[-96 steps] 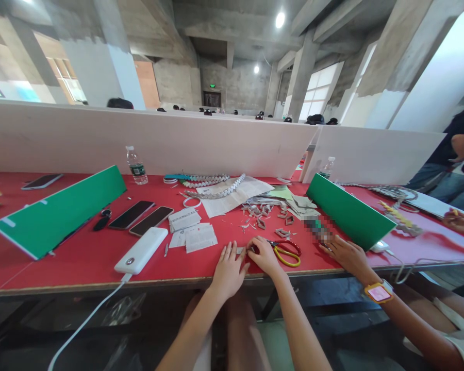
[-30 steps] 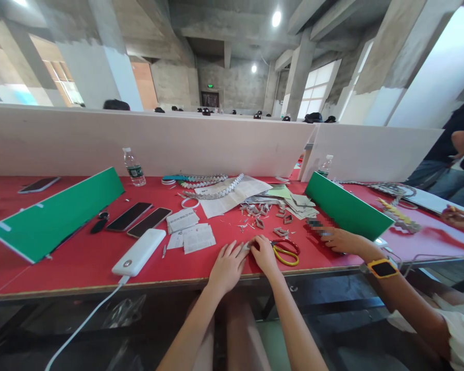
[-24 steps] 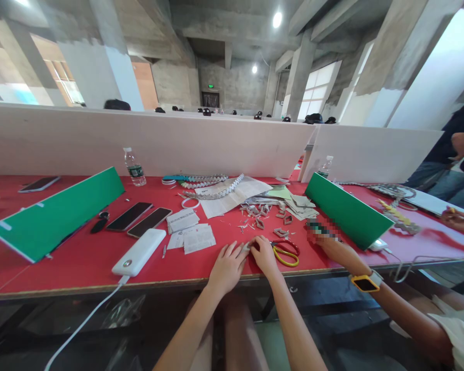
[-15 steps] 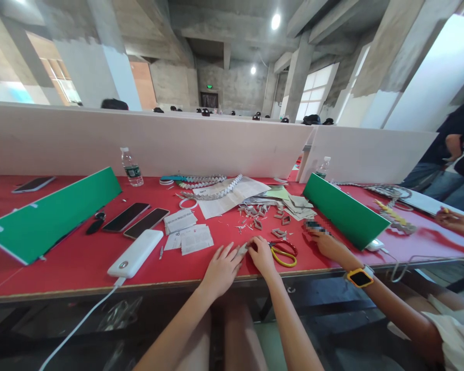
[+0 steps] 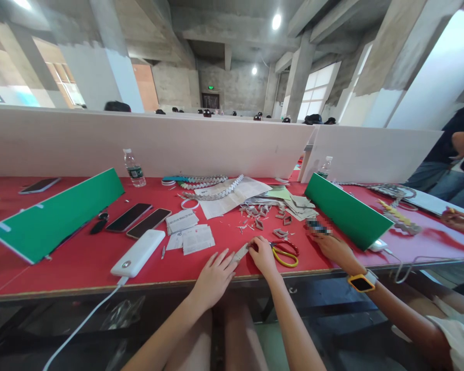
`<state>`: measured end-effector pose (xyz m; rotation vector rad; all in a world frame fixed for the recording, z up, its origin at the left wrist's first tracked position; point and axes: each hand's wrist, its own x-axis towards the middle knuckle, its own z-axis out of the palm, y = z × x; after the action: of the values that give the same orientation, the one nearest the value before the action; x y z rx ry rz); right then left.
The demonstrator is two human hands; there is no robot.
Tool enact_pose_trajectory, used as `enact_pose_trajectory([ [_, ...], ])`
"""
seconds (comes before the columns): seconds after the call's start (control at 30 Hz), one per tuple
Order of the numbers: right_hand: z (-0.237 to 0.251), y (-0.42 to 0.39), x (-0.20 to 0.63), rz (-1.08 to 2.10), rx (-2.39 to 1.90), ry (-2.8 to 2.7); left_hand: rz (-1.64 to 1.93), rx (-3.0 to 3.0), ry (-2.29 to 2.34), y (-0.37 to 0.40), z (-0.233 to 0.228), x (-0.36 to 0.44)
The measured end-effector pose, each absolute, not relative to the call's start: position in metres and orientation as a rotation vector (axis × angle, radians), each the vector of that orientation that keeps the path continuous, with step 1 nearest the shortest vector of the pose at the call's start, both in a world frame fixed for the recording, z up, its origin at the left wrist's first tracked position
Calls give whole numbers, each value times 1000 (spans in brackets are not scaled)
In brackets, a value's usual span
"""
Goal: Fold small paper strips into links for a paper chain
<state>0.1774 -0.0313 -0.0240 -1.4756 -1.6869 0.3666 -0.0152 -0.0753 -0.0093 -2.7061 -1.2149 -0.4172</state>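
Observation:
My left hand lies flat at the front edge of the red table, fingers spread, fingertips on one end of a narrow folded paper strip. My right hand pinches the strip's other end against the table. Yellow-handled scissors lie just right of my right hand. Several small folded paper pieces and scraps are scattered behind my hands.
A white power bank with cable, two phones, printed paper slips, a water bottle, folded paper chains and two green boards lie on the table. A neighbour's hand with a yellow watch rests at the right.
My left hand slid back and left toward the table edge, uncovering the paper strip between my hands. The neighbour's hand shifted about near the right green board.

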Motion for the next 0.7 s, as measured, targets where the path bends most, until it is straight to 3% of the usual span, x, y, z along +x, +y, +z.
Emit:
enact_pose_trajectory([
  [0.7,-25,-30,177,355,-1482,-1686,-433,-2689,-1157,-94,-15,-46],
])
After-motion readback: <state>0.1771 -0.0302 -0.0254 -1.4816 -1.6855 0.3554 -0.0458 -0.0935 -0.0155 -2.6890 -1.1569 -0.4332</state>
